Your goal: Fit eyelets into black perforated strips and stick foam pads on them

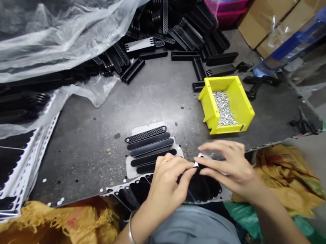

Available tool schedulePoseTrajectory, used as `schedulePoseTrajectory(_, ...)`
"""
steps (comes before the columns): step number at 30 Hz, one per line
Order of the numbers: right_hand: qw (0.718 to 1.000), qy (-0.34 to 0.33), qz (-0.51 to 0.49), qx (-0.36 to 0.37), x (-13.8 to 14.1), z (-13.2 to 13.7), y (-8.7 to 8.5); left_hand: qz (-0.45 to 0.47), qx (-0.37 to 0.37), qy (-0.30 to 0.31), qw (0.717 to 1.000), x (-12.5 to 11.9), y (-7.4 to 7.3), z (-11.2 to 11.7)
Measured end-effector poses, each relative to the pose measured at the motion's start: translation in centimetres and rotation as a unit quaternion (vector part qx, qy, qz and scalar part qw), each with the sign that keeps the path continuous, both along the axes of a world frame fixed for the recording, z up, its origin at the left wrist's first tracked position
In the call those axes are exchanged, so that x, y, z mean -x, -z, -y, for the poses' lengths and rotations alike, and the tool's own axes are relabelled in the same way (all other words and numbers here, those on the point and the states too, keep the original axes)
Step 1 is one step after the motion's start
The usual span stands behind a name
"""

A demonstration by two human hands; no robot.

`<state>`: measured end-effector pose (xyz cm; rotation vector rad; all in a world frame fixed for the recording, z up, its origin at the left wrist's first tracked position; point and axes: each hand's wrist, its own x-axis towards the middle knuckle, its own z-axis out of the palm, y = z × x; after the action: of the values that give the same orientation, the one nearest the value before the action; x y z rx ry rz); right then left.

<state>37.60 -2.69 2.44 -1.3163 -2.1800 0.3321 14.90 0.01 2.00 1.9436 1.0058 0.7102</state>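
Both hands on a small white piece, near edge of tabletop

Left hand: thumb and forefinger pinched tight on the white piece. Right hand: fingers narrow, touching the same piece; cannot tell if they grip. Left of the piece, five dark strips in a row on the tabletop, the farthest lattice-faced. Beyond the right hand, a yellow bin holding small metal bits.
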Motion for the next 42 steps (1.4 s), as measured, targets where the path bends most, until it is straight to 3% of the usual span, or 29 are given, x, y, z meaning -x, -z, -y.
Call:
schedulePoseTrajectory(3,0.999,-0.005,-0.029,-0.023,-0.8,1.2,0.0,0.013,-0.008,-0.053,0.998,-0.5,0.5,0.6)
schedulePoseTrajectory(5,0.991,-0.015,-0.133,0.021,-2.4,2.2,-0.3,0.0,-0.054,-0.115,0.992,-1.3,1.3,1.2)
schedulePoseTrajectory(7,0.949,0.007,-0.306,0.08,-4.3,2.8,-1.0,-0.026,-0.123,-0.146,0.981,-2.0,2.2,1.5)
schedulePoseTrajectory(9,0.885,0.051,-0.449,0.11,-5.6,2.7,-1.6,-0.065,-0.18,-0.125,0.973,-2.0,2.6,1.0)
schedulePoseTrajectory(11,0.862,0.094,-0.485,0.117,-5.7,2.0,-2.0,-0.127,-0.204,-0.093,0.966,-0.8,2.4,-0.5)
schedulePoseTrajectory(14,0.909,0.141,-0.381,0.093,-3.4,0.0,-1.7,-0.235,-0.187,-0.065,0.952,2.9,1.7,-3.7)
schedulePoseTrajectory(17,0.953,0.135,-0.266,0.061,0.1,-2.4,-1.2,-0.277,-0.154,-0.012,0.948,5.8,1.8,-5.9)
schedulePoseTrajectory(21,0.978,0.063,-0.195,0.035,4.0,-6.1,-1.1,-0.281,-0.129,-0.037,0.95,5.6,2.4,-5.9)
schedulePoseTrajectory(25,0.985,-0.072,-0.149,0.055,7.3,-10.0,-0.2,-0.214,-0.114,-0.086,0.966,6.3,2.3,-5.2)
schedulePoseTrajectory(29,0.981,-0.16,-0.086,0.067,10.6,-12.7,1.8,-0.151,-0.04,-0.235,0.959,10.6,2.2,-5.3)
schedulePoseTrajectory(31,0.975,-0.193,-0.079,0.076,12.0,-13.3,2.6,-0.127,0.01,-0.269,0.955,12.2,2.6,-5.4)
schedulePoseTrajectory(34,0.97,-0.214,-0.078,0.081,13.2,-13.7,3.0,-0.088,0.063,-0.269,0.957,12.6,3.1,-5.4)
schedulePoseTrajectory(42,0.972,-0.213,-0.07,0.075,13.2,-13.5,2.8,-0.053,0.079,-0.294,0.951,11.4,3.2,-5.7)
